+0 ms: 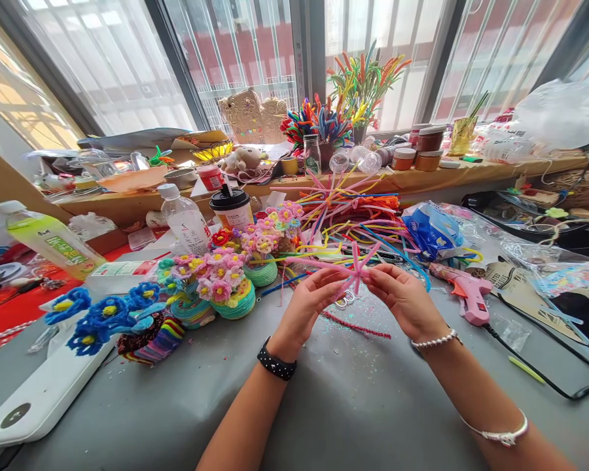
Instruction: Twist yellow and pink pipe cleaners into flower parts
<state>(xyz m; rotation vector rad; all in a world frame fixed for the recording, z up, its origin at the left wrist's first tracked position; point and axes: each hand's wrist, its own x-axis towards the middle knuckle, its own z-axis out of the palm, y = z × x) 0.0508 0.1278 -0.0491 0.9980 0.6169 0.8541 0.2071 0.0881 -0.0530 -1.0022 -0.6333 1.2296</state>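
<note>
Pink pipe cleaners (pixel 357 260), joined in a star-like shape with several arms, are held up above the grey table between both hands. My left hand (pixel 315 294) is closed on them from the left, fingertips pinched together. From the right, my right hand (pixel 397 296) pinches an arm near the centre of the star. Below the hands lie scissors (pixel 344 301), of which mostly the handles show. A dark red glittery pipe cleaner (pixel 356 325) rests on the table, with loose glitter scattered around it.
Pipe-cleaner flower pots (pixel 233 294) and a blue-flowered pot (pixel 150 337) stand to the left, near bottles (pixel 184 219) and a lidded cup (pixel 232 208). Loose pipe cleaners (pixel 334 209) are heaped behind. A pink glue gun (pixel 466 294) with a black cord lies at right, beside a blue packet (pixel 432 229).
</note>
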